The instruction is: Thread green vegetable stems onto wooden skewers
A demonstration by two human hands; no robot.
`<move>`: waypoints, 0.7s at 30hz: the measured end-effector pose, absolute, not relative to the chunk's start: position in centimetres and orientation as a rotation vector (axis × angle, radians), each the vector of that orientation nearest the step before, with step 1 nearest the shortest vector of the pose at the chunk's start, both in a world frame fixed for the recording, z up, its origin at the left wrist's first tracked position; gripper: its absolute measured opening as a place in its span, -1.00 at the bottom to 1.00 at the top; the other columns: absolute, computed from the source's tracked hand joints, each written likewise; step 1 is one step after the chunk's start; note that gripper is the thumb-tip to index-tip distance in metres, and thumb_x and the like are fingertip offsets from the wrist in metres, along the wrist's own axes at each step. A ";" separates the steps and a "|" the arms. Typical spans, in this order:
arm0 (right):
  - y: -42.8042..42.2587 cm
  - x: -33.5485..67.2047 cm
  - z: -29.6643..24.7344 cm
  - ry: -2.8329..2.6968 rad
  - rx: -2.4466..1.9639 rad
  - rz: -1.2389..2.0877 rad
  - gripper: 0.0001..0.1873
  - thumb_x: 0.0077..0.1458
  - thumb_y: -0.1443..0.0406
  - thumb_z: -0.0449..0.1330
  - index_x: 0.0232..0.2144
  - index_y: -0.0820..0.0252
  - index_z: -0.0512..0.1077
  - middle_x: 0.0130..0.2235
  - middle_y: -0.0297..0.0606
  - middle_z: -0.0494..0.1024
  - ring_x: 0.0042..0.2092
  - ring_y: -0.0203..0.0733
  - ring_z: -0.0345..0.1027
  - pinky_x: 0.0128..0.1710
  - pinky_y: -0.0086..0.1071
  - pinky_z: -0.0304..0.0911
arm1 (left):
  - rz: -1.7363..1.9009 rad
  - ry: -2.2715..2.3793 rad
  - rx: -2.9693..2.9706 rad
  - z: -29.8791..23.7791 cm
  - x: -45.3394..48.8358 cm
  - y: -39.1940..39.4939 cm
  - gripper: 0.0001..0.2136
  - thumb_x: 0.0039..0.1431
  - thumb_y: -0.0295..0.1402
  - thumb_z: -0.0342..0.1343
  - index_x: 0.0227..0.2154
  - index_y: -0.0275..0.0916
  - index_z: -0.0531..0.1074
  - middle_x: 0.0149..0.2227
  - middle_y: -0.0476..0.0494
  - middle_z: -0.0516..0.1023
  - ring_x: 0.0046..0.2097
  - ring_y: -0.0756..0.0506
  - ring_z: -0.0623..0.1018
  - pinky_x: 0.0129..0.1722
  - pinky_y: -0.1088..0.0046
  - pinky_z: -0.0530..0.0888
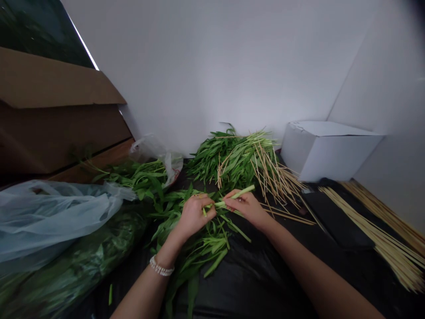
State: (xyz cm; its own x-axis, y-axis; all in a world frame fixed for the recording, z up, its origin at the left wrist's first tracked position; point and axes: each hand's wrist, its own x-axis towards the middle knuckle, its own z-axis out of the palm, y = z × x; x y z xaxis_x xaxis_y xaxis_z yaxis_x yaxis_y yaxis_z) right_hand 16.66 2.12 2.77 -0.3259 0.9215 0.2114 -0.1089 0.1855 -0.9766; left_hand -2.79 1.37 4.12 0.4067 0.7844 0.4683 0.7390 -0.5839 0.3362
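My left hand (194, 215) and my right hand (246, 206) meet at the middle of a black plastic sheet (265, 274). Both are closed on one pale green vegetable stalk (236, 195) that points up and to the right. The left hand pinches its leafy end, and the right hand grips it nearer the cut end. Loose leafy stems (202, 246) lie under and just in front of both hands. A pearl bracelet (161, 267) circles my left wrist.
A pile of greens on bamboo skewers (247, 161) lies behind the hands. Bare skewers (381, 235) fan out at the right beside a white box (327, 148). Bagged greens (63, 252) and cardboard boxes (56, 115) fill the left.
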 end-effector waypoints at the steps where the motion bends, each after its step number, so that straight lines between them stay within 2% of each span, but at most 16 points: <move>1: 2.0 16.6 2.8 -1.477 -0.815 1.327 -0.75 -0.04 0.10 0.30 -0.39 0.16 0.50 -0.47 -0.37 0.47 -0.39 -0.27 0.33 -0.36 -0.37 0.24 | 0.964 1.398 2.517 4.1 -2.7 1.4 -0.83 0.06 -0.46 0.02 -0.51 -0.23 0.51 -0.52 -0.04 0.41 -0.42 -0.04 0.41 -0.35 0.45 0.29; 7: 2.2 16.7 2.8 -1.408 -0.759 1.308 -0.75 -0.03 0.12 0.30 -0.37 0.16 0.52 -0.47 -0.36 0.48 -0.40 -0.28 0.33 -0.35 -0.36 0.26 | 1.247 1.429 1.992 4.0 -3.9 2.4 -0.86 -0.03 -0.40 0.02 -0.59 -0.26 0.46 -0.53 -0.02 0.44 -0.43 -0.04 0.41 -0.36 0.46 0.31; 10: 2.7 17.2 2.7 -1.336 -0.750 1.271 -0.75 -0.04 0.12 0.31 -0.38 0.18 0.52 -0.47 -0.35 0.47 -0.39 -0.28 0.34 -0.35 -0.36 0.26 | 1.450 1.576 1.601 4.1 -5.8 3.4 -0.84 0.00 -0.34 0.01 -0.58 -0.25 0.43 -0.60 0.02 0.36 -0.48 -0.04 0.37 -0.44 0.47 0.31; 13: 3.0 17.4 2.7 -1.302 -0.757 1.315 -0.71 -0.11 0.14 0.36 -0.36 0.15 0.46 -0.48 -0.37 0.48 -0.40 -0.27 0.35 -0.39 -0.38 0.25 | 1.594 1.608 1.712 4.3 -6.6 3.8 -0.79 0.06 -0.29 0.02 -0.57 -0.24 0.46 -0.43 -0.07 0.44 -0.28 -0.08 0.44 -0.22 0.41 0.36; 15: 2.9 17.2 2.7 -1.321 -0.767 1.350 -0.69 -0.16 0.15 0.38 -0.37 0.14 0.43 -0.49 -0.39 0.48 -0.42 -0.27 0.34 -0.42 -0.39 0.24 | 1.558 1.524 1.907 4.3 -6.2 3.6 -0.77 0.11 -0.28 0.00 -0.55 -0.25 0.46 -0.30 -0.11 0.48 -0.17 -0.09 0.45 -0.10 0.40 0.34; 18: 2.6 17.0 2.7 -1.381 -0.797 1.355 -0.72 -0.14 0.12 0.36 -0.44 0.16 0.44 -0.49 -0.38 0.47 -0.43 -0.28 0.32 -0.42 -0.39 0.24 | 1.346 1.441 2.011 4.3 -5.0 2.8 -0.78 0.22 -0.25 -0.06 -0.40 -0.23 0.42 -0.42 -0.02 0.46 -0.35 -0.02 0.42 -0.26 0.46 0.35; 21: 2.4 16.9 2.7 -1.438 -0.840 1.338 -0.71 -0.07 0.08 0.31 -0.46 0.18 0.49 -0.49 -0.38 0.45 -0.48 -0.32 0.26 -0.46 -0.40 0.20 | 1.247 1.447 2.022 4.2 -4.1 2.0 -0.80 0.18 -0.20 0.05 -0.25 -0.21 0.41 -0.47 0.05 0.44 -0.44 0.01 0.37 -0.38 0.51 0.31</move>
State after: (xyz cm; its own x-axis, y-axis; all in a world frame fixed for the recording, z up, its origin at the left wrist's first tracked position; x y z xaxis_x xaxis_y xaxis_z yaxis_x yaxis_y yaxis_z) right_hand 16.92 2.37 2.71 -0.2985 0.9353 0.1902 -0.1228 0.1600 -0.9794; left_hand -4.07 2.05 4.21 0.0870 0.8900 0.4477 0.5743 -0.4120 0.7074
